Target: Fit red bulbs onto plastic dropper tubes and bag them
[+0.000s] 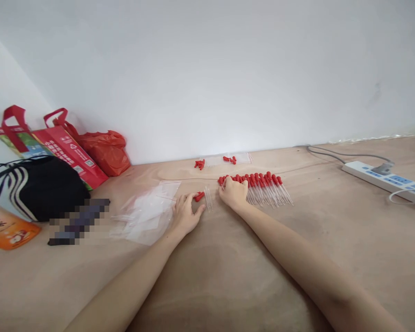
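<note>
My left hand (187,213) rests on the wooden table with its fingers apart, its fingertips beside a few loose red rubber bulbs (199,197). Just right of these lie several thin clear tubes (208,199). My right hand (234,192) is at the left end of a row of droppers with red bulbs and clear stems (263,186). Its fingers are bent together near the red bulbs, and what they pinch, if anything, is hidden. Clear plastic bags (147,214) lie flat to the left of my left hand.
Farther back are more red bulbs (199,164) and a small clear bag (242,158). At the left stand a red plastic bag (105,152), a black bag (55,189) and an orange package (12,230). A white power strip (383,177) with cables lies at the right.
</note>
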`<action>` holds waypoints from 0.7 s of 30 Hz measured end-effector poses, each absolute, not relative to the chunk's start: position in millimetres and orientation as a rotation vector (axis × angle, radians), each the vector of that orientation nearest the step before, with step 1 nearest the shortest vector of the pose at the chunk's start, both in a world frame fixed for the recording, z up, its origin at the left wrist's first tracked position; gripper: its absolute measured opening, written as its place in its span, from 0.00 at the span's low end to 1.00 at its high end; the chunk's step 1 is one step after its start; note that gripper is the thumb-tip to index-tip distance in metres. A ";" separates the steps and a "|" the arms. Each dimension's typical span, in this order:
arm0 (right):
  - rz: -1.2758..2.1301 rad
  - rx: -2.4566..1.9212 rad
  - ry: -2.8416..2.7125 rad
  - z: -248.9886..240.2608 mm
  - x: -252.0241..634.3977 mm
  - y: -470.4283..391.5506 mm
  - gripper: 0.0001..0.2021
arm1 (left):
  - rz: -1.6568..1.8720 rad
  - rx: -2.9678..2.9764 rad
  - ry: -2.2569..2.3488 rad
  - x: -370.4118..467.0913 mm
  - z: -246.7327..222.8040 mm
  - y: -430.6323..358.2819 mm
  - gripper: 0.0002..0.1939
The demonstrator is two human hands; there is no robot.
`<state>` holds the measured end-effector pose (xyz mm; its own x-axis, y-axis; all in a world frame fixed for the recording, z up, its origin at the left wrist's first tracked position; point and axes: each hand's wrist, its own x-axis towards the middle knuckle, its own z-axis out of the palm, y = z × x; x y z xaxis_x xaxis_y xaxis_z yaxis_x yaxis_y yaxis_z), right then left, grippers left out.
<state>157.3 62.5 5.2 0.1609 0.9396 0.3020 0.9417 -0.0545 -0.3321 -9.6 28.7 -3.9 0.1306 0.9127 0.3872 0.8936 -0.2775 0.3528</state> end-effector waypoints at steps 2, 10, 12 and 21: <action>-0.010 -1.945 -1.814 7.9 152.6 58.3 0.13 | 0.882 2.351 1.857 -11.4 -5.1 33.0 0.14; 0.147 -1.966 -2.000 22.3 128.6 41.3 0.17 | 0.962 2.410 1.837 -13.9 -4.5 43.6 0.04; 0.157 -1.995 -2.021 24.4 126.9 40.5 0.16 | 0.969 2.427 1.832 -13.8 -4.5 44.5 0.03; 0.053 -2.002 -2.130 21.1 124.6 42.0 0.12 | 1.065 2.484 1.760 -12.3 -3.9 42.1 0.03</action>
<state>124.6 42.0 21.1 -0.0495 0.9899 0.1327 0.9821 0.0724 -0.1739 -12.3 42.1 -3.9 0.1879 0.8114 0.5535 0.8668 -0.4020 0.2950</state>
